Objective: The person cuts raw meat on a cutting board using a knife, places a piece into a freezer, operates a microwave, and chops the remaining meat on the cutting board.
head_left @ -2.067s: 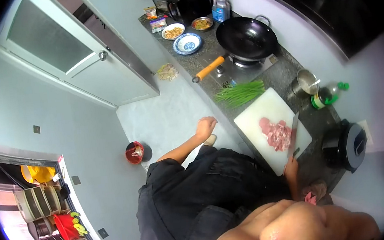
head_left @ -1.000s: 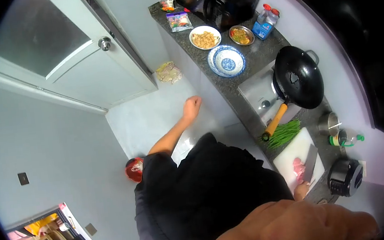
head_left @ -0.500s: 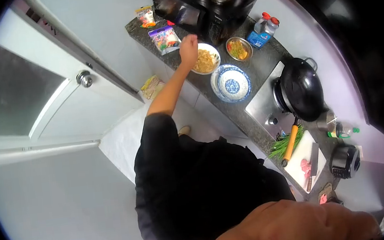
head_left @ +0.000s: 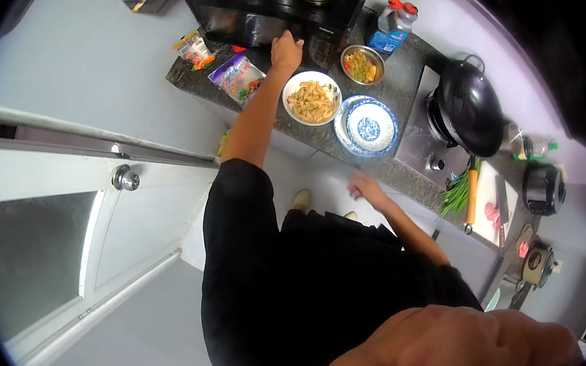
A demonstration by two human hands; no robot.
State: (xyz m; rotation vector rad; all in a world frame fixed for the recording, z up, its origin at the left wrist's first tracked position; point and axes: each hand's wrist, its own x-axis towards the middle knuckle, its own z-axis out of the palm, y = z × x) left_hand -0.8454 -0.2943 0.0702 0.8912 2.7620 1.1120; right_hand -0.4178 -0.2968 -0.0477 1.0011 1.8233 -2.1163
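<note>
At the front of the black microwave (head_left: 241,25), my left hand (head_left: 286,49) reaches over the counter with bent fingers at the door's edge beside the control panel; the fingertips are partly hidden. Just below it on the counter is a white bowl of pale brown strips (head_left: 313,102). Blue-and-white dishes (head_left: 371,126), one nested in another, stand to the bowl's right. My right hand (head_left: 363,185) hangs in front of the counter below these dishes, its fingers smeared by motion. No object shows in it.
A purple-topped packet (head_left: 235,78) lies left of the bowl. A metal bowl of chopped vegetables (head_left: 363,65) stands right. Farther along are a black wok (head_left: 471,107) on the stove, a cleaver (head_left: 501,200) on a cutting board, and a rice cooker (head_left: 543,189). A door (head_left: 140,220) is at left.
My left hand has moved from beside the bowl up to the microwave front. My right hand has come into view below the counter edge. The view has shifted.
</note>
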